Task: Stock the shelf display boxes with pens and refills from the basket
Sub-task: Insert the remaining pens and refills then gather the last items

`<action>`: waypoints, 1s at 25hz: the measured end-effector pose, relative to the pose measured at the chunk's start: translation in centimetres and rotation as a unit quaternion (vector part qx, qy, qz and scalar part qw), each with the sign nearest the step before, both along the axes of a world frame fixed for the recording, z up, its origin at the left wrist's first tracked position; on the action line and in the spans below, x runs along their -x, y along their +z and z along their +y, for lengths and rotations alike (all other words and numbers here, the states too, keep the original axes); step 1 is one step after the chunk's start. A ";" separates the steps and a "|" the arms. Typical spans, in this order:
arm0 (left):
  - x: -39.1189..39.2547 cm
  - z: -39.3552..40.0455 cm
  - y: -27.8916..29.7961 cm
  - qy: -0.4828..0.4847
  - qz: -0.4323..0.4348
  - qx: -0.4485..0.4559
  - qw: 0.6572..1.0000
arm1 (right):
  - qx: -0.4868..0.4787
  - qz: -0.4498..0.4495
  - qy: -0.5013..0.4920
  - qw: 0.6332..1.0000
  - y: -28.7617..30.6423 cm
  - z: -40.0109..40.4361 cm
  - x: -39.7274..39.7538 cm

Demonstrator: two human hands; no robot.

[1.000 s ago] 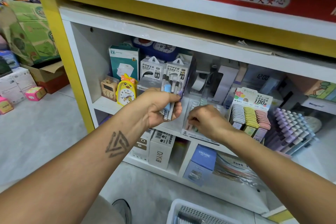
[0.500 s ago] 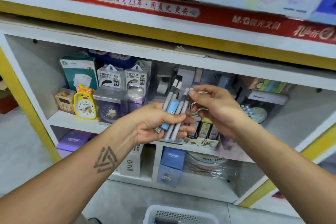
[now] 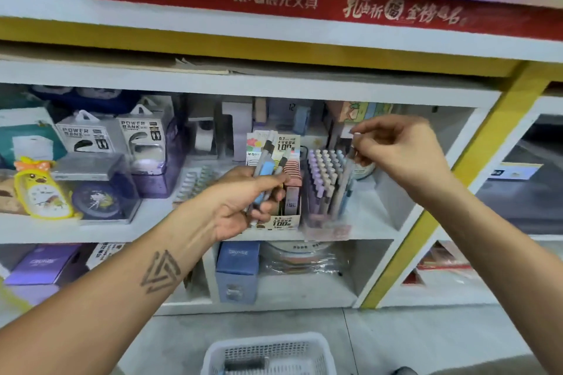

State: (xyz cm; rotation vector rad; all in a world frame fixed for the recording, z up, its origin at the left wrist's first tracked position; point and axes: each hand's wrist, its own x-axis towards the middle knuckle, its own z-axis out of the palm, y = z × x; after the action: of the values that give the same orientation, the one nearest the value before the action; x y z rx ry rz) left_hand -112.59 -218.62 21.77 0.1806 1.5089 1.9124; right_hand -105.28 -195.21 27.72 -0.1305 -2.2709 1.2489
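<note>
A bundle of pens [image 3: 268,170] is gripped in the left hand [image 3: 243,204], fingers curled round the slim, smooth barrels. One pen [image 3: 347,173] is pinched near its cap by the right hand [image 3: 399,149], its tip below the fingers among the display box [image 3: 323,192] rows. It should be lowered straight into a free slot. The basket [image 3: 268,353] is perforated plastic.

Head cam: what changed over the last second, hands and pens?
The right hand left the refill box, pulled one pen from the left hand's bunch and carried it right, over the display box of lilac and blue pens. It pinches that pen near its top. The left hand still grips the remaining pens, now fewer. The camera panned right. The shelf stock and the basket on the floor stayed put.
</note>
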 end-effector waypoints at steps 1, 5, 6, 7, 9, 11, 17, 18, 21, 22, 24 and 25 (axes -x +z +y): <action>-0.1 0.8 -0.1 -0.006 -0.002 -0.009 1.000 | -0.053 0.005 -0.012 0.999 -0.4 0.6 -0.4; -0.8 3.5 -0.4 -0.019 -0.013 -0.035 0.999 | -0.249 0.000 -0.019 0.968 -3.1 2.0 -1.2; -0.9 3.9 -0.5 -0.026 -0.011 -0.040 0.999 | -0.276 -0.005 -0.018 0.961 -3.7 2.3 -1.2; -0.9 4.2 -0.6 -0.029 -0.011 -0.043 0.999 | -0.291 -0.008 -0.014 0.957 -4.3 2.6 -1.2; -1.0 4.5 -0.6 -0.033 -0.014 -0.049 0.998 | -0.299 -0.014 -0.001 0.954 -5.0 2.9 -1.0; -0.9 4.5 -0.7 -0.037 -0.021 -0.053 0.998 | -0.308 -0.018 0.015 0.951 -5.5 3.0 -0.8; -1.0 4.0 -1.1 -0.046 0.010 -0.048 0.998 | -0.377 -0.083 0.035 0.922 -6.7 3.0 -0.7; -1.1 3.8 -1.1 -0.052 0.013 -0.051 0.997 | -0.411 -0.087 0.030 0.907 -6.7 2.9 -0.6; -1.2 3.7 -1.0 -0.073 0.014 -0.060 0.995 | -0.341 -0.065 0.012 0.938 -5.6 2.5 -0.1; -1.3 3.8 -1.0 -0.082 0.017 -0.060 0.995 | -0.205 -0.059 0.021 0.977 -5.1 2.1 0.0; -1.5 4.0 -1.0 -0.099 0.021 -0.058 0.993 | 0.091 -0.076 0.087 0.989 -4.4 1.0 0.1; -1.6 4.1 -1.0 -0.108 0.019 -0.060 0.992 | 0.167 -0.074 0.115 0.976 -4.2 0.5 0.1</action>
State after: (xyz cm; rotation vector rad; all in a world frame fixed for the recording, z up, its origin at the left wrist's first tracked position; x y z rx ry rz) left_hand -110.96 -214.49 20.76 0.4177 1.3407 1.8341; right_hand -105.40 -194.72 23.52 -0.0857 -2.2286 1.7931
